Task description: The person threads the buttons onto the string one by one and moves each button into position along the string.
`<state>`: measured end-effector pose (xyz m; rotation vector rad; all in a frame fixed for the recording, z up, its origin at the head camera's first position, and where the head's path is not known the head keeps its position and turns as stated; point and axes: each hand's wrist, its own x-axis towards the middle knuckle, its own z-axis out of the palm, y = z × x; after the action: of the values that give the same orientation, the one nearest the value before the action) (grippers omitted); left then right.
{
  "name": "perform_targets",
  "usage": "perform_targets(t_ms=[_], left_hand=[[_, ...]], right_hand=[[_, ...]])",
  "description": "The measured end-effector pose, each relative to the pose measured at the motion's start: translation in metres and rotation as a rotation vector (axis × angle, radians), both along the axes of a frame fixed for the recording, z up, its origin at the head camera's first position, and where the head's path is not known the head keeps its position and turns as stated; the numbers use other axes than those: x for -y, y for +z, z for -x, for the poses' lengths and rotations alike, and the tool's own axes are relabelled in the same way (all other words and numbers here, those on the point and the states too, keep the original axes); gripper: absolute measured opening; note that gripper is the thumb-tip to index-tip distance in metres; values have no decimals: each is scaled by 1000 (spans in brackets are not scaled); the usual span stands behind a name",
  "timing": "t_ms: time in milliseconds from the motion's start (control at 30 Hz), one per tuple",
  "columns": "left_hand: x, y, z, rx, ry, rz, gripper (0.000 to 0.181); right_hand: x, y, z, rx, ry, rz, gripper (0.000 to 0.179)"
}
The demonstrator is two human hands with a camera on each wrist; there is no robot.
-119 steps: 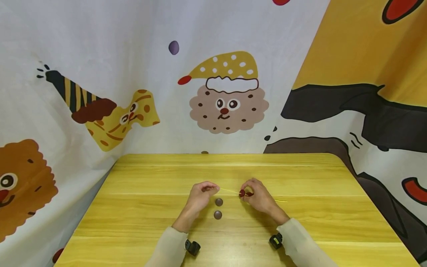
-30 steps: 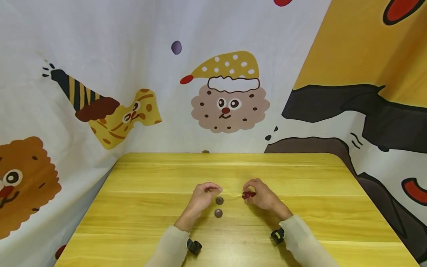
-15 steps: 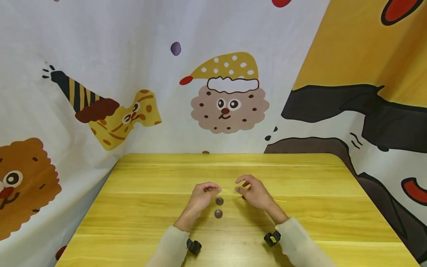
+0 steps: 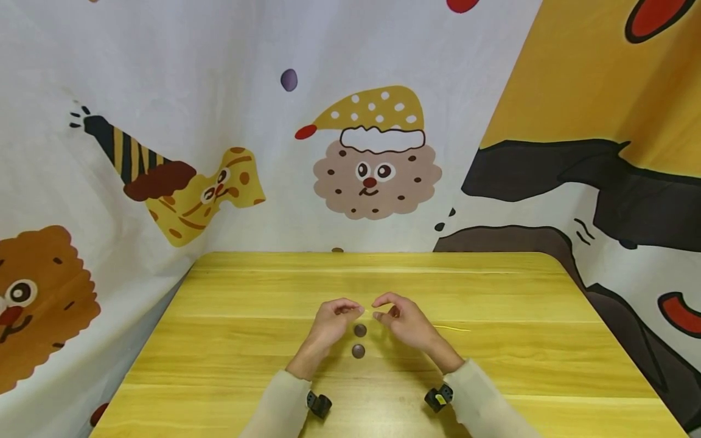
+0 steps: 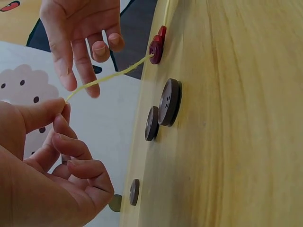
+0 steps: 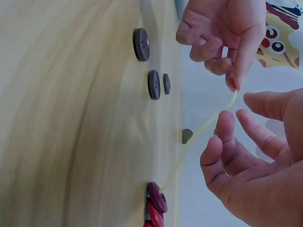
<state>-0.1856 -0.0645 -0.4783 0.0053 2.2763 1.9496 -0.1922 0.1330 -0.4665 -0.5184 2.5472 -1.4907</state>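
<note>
My left hand [image 4: 331,322] pinches one end of a yellow string [image 5: 113,74] between thumb and forefinger, above the table. Close to that pinch is my right hand [image 4: 405,321], its thumb and forefinger apart and nothing held. In the right wrist view its fingertips hover near the string; contact is unclear. From the left hand the string slopes down to several red buttons [image 6: 157,197], threaded on it and lying on the table. The right hand hides them in the head view. Between the hands and the wearer lie two dark brown buttons [image 4: 359,330] [image 4: 358,351].
A third brown button [image 5: 134,191] shows in the left wrist view, farther along the table. The string's tail [image 4: 453,329] lies on the wooden table [image 4: 520,365] right of the right hand. A patterned cloth [image 4: 263,182] hangs behind the table.
My right hand has let go of the red buttons, which now lie on the table. It has moved left, close to my left hand, which keeps its pinch on the string.
</note>
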Motion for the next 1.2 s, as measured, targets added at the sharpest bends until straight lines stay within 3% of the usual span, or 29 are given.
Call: perform_targets(t_ms=[400, 733, 1200], left_hand=[[0, -1, 0, 4, 3, 0, 22], [-1, -1, 1, 7, 10, -2, 19], [-2, -3, 1, -2, -2, 7, 19]], right_hand=[[8, -5, -3, 47, 45, 89, 18], [7, -9, -2, -28, 11, 9, 9], [4, -11, -1, -26, -17, 39, 7]])
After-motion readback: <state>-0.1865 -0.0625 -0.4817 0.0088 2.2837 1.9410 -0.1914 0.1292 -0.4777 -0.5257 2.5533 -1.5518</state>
